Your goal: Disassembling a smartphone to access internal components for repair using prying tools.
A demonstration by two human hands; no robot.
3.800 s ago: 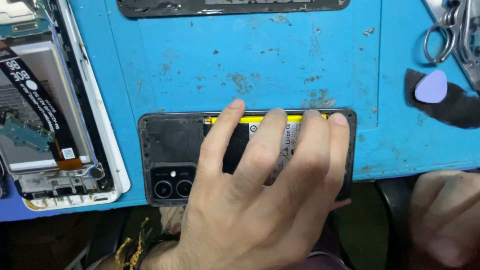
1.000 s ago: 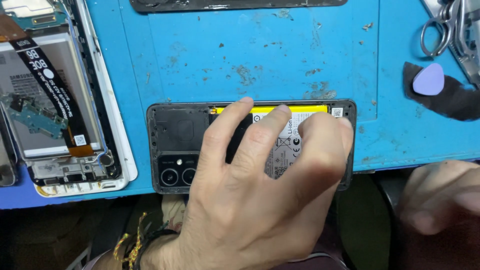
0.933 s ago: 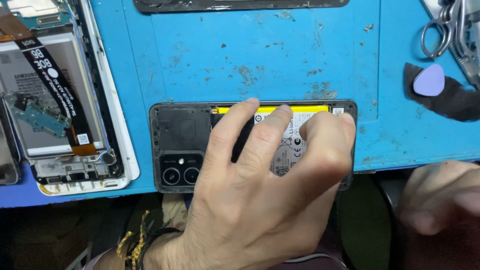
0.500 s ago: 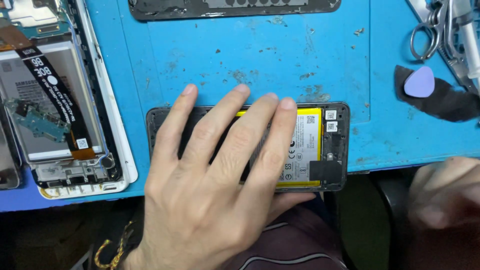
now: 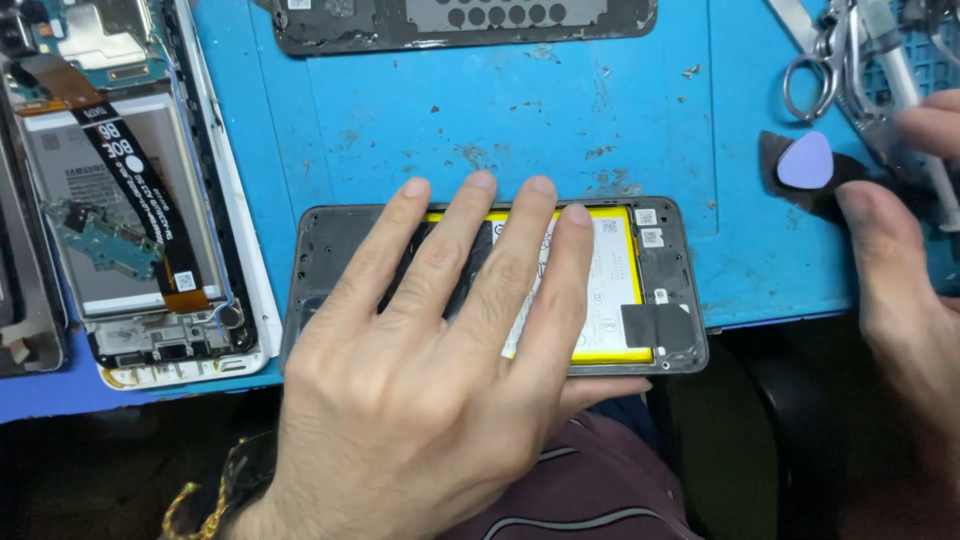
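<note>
— Near the front edge of the blue work surface [image 5: 560, 110] lies the opened dark-grey phone frame with its yellow-edged white battery [image 5: 625, 290]; the left hand [image 5: 440, 370] is spread flat on it, fingers straight, gripping nothing.

— To my mind an even, flat press suits this, weight kept off the battery's corners. And the right hand [image 5: 900, 290]?

— It is at the far right, fingers by the lilac triangular plastic pick [image 5: 805, 160]. I cannot tell whether it holds anything.

— Counts?

— One pick, one pair of steel scissors [image 5: 825, 55], and three phone bodies: the pressed one, one white-framed opened phone [image 5: 150, 200] on the left, one dark back cover [image 5: 470, 22] at the far edge.
</note>
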